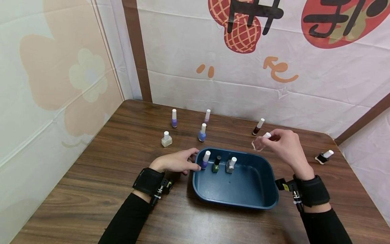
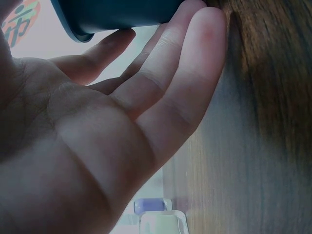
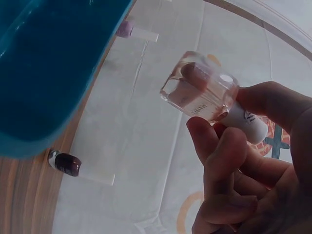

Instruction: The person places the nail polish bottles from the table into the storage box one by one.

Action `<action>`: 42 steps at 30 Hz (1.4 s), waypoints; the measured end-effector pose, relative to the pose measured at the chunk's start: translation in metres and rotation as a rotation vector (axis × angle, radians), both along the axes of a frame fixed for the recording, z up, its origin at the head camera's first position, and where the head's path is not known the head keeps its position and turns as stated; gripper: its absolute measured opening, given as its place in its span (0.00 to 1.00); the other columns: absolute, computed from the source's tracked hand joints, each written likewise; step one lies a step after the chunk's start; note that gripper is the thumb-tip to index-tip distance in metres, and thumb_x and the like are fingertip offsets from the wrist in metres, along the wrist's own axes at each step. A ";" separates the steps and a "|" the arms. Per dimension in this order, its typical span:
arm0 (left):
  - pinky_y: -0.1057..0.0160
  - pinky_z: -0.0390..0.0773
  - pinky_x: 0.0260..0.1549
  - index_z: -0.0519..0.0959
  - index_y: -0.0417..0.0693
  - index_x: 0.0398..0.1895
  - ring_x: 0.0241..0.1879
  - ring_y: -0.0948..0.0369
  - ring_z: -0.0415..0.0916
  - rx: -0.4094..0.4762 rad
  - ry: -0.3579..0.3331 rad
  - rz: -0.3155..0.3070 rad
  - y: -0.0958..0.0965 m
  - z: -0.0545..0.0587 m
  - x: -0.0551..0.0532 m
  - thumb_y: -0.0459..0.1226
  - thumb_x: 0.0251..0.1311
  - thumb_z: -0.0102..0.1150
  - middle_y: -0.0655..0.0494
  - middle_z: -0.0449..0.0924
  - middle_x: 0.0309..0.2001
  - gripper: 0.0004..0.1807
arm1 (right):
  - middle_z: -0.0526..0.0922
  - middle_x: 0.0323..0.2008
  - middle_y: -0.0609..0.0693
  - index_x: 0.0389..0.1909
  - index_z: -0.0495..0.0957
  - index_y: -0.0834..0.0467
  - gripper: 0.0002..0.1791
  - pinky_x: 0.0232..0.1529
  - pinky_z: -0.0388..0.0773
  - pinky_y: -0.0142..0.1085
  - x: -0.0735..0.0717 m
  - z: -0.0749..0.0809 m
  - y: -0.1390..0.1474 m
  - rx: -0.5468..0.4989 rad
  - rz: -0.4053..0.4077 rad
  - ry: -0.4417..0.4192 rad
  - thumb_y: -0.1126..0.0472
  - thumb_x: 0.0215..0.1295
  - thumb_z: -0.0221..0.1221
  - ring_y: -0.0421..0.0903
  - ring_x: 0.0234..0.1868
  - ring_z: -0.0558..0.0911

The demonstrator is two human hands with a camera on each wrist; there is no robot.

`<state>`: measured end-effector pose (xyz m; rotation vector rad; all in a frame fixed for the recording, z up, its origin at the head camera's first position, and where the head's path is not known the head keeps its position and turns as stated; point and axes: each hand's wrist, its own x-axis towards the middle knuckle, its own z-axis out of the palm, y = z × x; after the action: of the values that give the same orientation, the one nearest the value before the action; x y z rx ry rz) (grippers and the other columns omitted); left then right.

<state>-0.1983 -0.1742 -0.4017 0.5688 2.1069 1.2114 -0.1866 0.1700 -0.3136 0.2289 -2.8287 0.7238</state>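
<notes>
Right hand [image 1: 284, 145]: thumb and fingertips pinch the clear pinkish bottle near its white cap [image 1: 266, 135]; the remaining fingers are bent in toward the palm.
Clear pinkish bottle [image 1: 258, 144]: held tilted in the right hand, in the head view just beyond the tray's far right corner, cap toward the hand.
Left hand [image 1: 177, 161]: loosely extended, fingers slightly bent and apart, touching the tray around its far left corner; no bottle in its grasp.
Tray [image 1: 225, 201]: blue, with rounded corners, on the tabletop [image 1: 100, 193] between the two hands.
Inside the tray: three upright bottles along the far side, in its left half; a purple bottle [image 1: 203, 165] nearest the far left corner, then a green bottle [image 1: 215, 167] with a black cap, then a grey bottle [image 1: 230, 167].
Beyond the tray: a dark red bottle [image 1: 256, 130] near the tabletop's far edge, behind the held one; a blue bottle [image 1: 201, 136] just past the tray's far left corner, a lilac bottle [image 1: 206, 120] behind it.
Toward the tabletop's far left corner: a violet bottle [image 1: 174, 122], and nearer the left hand a cream bottle [image 1: 166, 141].
Toward the tabletop's right edge: a black bottle [image 1: 321, 158], right of the right hand.
</notes>
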 end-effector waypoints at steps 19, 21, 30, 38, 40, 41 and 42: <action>0.58 0.81 0.39 0.63 0.48 0.66 0.43 0.59 0.77 -0.003 -0.005 0.004 0.001 0.002 0.002 0.43 0.64 0.57 0.47 0.74 0.53 0.29 | 0.83 0.24 0.51 0.30 0.82 0.59 0.08 0.24 0.70 0.33 0.002 -0.015 -0.014 0.045 0.079 -0.096 0.58 0.59 0.59 0.44 0.24 0.75; 0.58 0.81 0.39 0.63 0.48 0.66 0.43 0.60 0.77 -0.001 -0.003 0.005 0.001 0.003 0.002 0.42 0.64 0.57 0.47 0.75 0.52 0.29 | 0.82 0.24 0.50 0.29 0.82 0.59 0.08 0.23 0.69 0.33 0.002 -0.016 -0.015 0.050 0.083 -0.106 0.58 0.59 0.59 0.44 0.23 0.73; 0.58 0.81 0.38 0.64 0.48 0.65 0.43 0.60 0.77 0.002 0.001 0.010 0.002 0.006 0.003 0.41 0.63 0.58 0.47 0.75 0.52 0.27 | 0.81 0.22 0.49 0.28 0.82 0.58 0.08 0.23 0.67 0.33 0.003 -0.021 -0.018 0.081 0.115 -0.130 0.58 0.58 0.60 0.43 0.22 0.73; 0.58 0.81 0.39 0.63 0.48 0.65 0.44 0.59 0.77 -0.004 0.000 0.013 0.003 0.008 0.003 0.42 0.63 0.58 0.47 0.75 0.53 0.28 | 0.81 0.22 0.48 0.27 0.82 0.57 0.07 0.23 0.66 0.33 0.006 -0.019 -0.021 0.113 0.128 -0.162 0.57 0.59 0.60 0.41 0.22 0.72; 0.58 0.81 0.39 0.63 0.48 0.65 0.44 0.59 0.77 -0.006 -0.001 0.013 0.003 0.008 0.003 0.42 0.63 0.58 0.47 0.75 0.53 0.28 | 0.81 0.22 0.48 0.27 0.82 0.57 0.07 0.23 0.67 0.33 0.006 -0.018 -0.022 0.122 0.134 -0.176 0.58 0.59 0.60 0.41 0.21 0.73; 0.58 0.81 0.39 0.64 0.48 0.65 0.44 0.59 0.77 -0.006 -0.001 0.014 0.003 0.008 0.003 0.42 0.63 0.58 0.47 0.75 0.53 0.28 | 0.81 0.22 0.48 0.27 0.82 0.58 0.07 0.23 0.67 0.33 0.006 -0.018 -0.023 0.128 0.136 -0.183 0.58 0.59 0.60 0.41 0.21 0.73; 0.58 0.81 0.39 0.63 0.48 0.65 0.44 0.60 0.77 -0.008 -0.001 0.014 0.002 0.008 0.004 0.42 0.63 0.58 0.47 0.75 0.53 0.28 | 0.81 0.22 0.48 0.27 0.82 0.58 0.08 0.23 0.68 0.34 0.006 -0.017 -0.023 0.131 0.138 -0.191 0.58 0.59 0.61 0.40 0.20 0.74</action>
<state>-0.1948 -0.1717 -0.3937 0.5501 2.1171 1.2109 -0.1804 0.1470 -0.3308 0.4002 -3.0712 0.6179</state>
